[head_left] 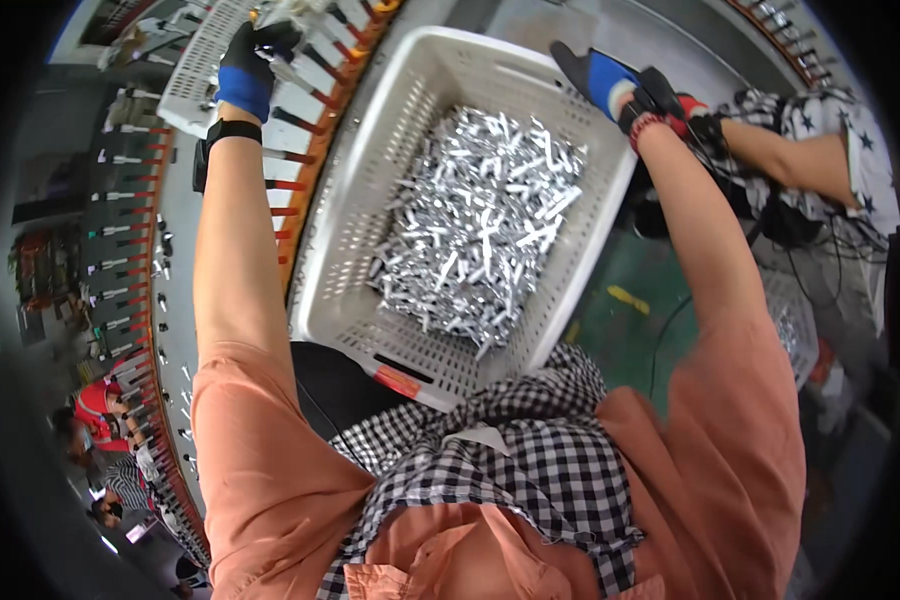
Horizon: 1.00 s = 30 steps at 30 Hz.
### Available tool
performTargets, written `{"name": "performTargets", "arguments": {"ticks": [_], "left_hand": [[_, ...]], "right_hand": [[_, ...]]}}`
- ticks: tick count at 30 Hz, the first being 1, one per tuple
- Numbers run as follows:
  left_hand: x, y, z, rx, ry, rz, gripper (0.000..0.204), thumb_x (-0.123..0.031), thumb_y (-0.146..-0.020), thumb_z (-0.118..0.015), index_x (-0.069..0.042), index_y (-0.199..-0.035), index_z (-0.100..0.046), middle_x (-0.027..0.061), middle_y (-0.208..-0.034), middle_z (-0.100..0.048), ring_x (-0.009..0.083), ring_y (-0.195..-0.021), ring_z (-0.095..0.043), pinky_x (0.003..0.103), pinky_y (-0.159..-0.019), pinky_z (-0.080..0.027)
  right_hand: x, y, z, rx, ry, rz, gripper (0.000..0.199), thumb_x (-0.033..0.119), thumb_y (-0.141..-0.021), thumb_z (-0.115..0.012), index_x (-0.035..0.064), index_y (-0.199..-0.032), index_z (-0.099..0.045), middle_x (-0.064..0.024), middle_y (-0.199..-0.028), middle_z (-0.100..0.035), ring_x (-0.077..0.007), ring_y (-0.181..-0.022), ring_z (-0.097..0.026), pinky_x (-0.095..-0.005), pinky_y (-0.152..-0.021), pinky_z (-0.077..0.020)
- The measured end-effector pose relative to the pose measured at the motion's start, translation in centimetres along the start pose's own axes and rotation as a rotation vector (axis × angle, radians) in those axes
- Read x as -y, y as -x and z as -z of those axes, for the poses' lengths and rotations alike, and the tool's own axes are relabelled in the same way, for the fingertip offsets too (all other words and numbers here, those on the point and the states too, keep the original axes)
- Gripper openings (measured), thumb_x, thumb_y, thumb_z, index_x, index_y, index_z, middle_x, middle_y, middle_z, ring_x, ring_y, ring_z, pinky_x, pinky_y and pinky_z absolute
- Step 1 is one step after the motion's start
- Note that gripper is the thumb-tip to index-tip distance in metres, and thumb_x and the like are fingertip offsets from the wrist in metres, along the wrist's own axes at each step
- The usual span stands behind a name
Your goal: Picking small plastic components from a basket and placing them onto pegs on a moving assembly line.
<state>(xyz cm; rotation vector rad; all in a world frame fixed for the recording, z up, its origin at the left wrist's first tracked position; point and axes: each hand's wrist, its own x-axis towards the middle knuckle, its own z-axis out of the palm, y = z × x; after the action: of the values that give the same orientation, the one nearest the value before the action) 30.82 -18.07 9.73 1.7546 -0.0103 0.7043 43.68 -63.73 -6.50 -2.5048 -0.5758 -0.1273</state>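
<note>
Your left hand (pixel 248 62) wears a blue and black glove. It is up high, at the row of pins (pixel 300 95) with red ends on the curved rack (pixel 315 150). Its grip is curled tight around one small shiny part there, but the part is too small to see well.

Your right hand (pixel 610 85) has a glove too. It rests on the far rim of the white basket (pixel 370 180). Its fingers lie flat and loose, and I cannot tell if they hold anything.

The basket sits between your two hands, just below them. It is full of little silver metal pieces (pixel 480 225), all heaped up.

Just right of your right hand, another person's arm (pixel 780 150) reaches in.
</note>
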Motion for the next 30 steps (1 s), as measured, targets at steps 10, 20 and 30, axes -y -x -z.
{"name": "performTargets", "arguments": {"ticks": [10, 20, 30], "left_hand": [[1.4, 0.8, 9.0, 0.559, -0.074, 0.215, 0.039, -0.031, -0.110, -0.048, -0.001, -0.105, -0.073, 0.0108, -0.069, -0.064, 0.0219, -0.068, -0.065, 0.039, -0.078, -0.054], [-0.2, 13.5, -7.6, 0.200, -0.385, -0.157, 0.034, -0.025, -0.106, -0.058, 0.000, -0.125, -0.071, 0.0083, -0.118, -0.075, 0.0206, -0.109, -0.068, 0.032, -0.098, -0.051], [5.1, -0.3, -1.0, 0.150, -0.059, -0.289, 0.042, -0.001, -0.104, -0.042, -0.002, -0.143, -0.056, 0.0153, -0.146, -0.058, 0.0263, -0.127, -0.061, 0.038, -0.104, -0.049]], "right_hand": [[4.0, 1.4, 1.2, 0.095, 0.103, -0.221, 0.090, 0.073, -0.099, -0.029, -0.0034, -0.117, -0.073, -0.0302, -0.114, -0.071, -0.0443, -0.115, -0.066, -0.0473, -0.105, -0.0459], [-3.7, -0.6, -0.6, 0.090, 0.138, -0.187, 0.082, 0.072, -0.097, -0.040, 0.0005, -0.122, -0.072, -0.0265, -0.114, -0.073, -0.0391, -0.112, -0.069, -0.0452, -0.100, -0.0504], [-0.8, 0.2, 0.3, 0.209, 0.020, -0.312, 0.086, 0.072, -0.100, -0.027, 0.0021, -0.109, -0.077, -0.0275, -0.105, -0.072, -0.0453, -0.108, -0.068, -0.0477, -0.098, -0.0494]]}}
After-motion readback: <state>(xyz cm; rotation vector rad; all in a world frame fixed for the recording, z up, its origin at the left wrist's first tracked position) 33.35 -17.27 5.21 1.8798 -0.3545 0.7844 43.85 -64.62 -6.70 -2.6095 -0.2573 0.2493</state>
